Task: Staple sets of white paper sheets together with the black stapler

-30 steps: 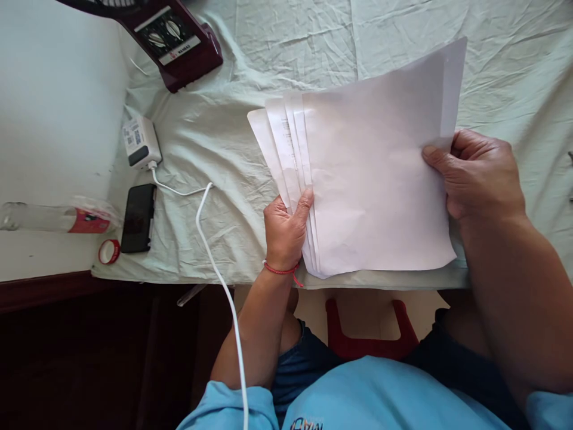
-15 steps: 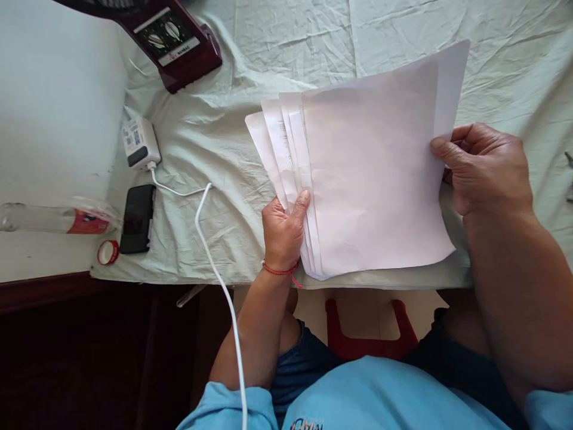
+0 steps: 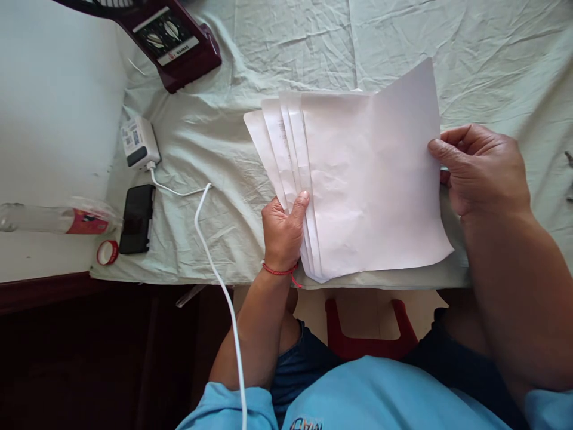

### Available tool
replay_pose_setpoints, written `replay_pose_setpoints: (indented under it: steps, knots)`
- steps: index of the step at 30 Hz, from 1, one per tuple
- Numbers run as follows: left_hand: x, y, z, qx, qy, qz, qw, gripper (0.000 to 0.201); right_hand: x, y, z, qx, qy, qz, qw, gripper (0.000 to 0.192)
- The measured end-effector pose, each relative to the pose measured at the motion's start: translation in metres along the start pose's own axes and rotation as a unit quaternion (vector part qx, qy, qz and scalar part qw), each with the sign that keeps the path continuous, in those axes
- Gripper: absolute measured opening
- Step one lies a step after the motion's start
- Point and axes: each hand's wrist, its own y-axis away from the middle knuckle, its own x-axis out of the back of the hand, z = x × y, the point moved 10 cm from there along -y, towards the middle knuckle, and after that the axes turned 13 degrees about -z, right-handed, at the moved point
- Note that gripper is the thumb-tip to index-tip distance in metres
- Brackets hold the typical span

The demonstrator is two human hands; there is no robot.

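A fanned bundle of white paper sheets [image 3: 340, 179] is held over the near edge of the cloth-covered table. My left hand [image 3: 284, 233], with a red string bracelet, grips the bundle at its left side, thumb on top and fingers underneath. Faint print shows on one of the left sheets; the top sheet looks blank. My right hand [image 3: 483, 167] pinches the right edge of the paper between thumb and fingers. That sheet bends, and its upper right corner stands raised. Some of the right fingers are hidden behind the hand.
On the left lie a black phone [image 3: 137, 219], a white box-shaped device [image 3: 139, 143] with a white cable [image 3: 219, 275], a clear bottle [image 3: 54, 218] and a red ring-shaped item [image 3: 107, 252]. A dark red fan base [image 3: 188, 54] stands behind. Below is a red stool [image 3: 371, 346].
The top sheet's upper right corner has moved left and down, and its right part now bends more. My right hand has shifted slightly left. My left hand stays in place.
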Motion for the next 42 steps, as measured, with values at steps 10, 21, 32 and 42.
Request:
replay_pose_setpoints:
  steps: [10,21,32,42]
  knots:
    - [-0.002,0.0,-0.002,-0.002,0.006,-0.008,1.0,0.032,-0.002,-0.001,0.004,-0.027,0.002,-0.012,1.0,0.018]
    - [-0.004,0.001,-0.001,-0.003,-0.009,-0.016,1.0,0.028,-0.009,0.006,0.005,-0.08,-0.013,0.004,0.997,0.021]
    - [-0.005,0.002,-0.003,0.011,0.0,-0.016,1.0,0.033,-0.012,0.01,0.003,-0.12,-0.039,0.045,0.991,0.033]
    - [-0.008,0.001,0.003,0.017,-0.058,-0.033,0.998,0.045,-0.011,0.012,0.001,-0.112,-0.04,0.042,0.992,0.031]
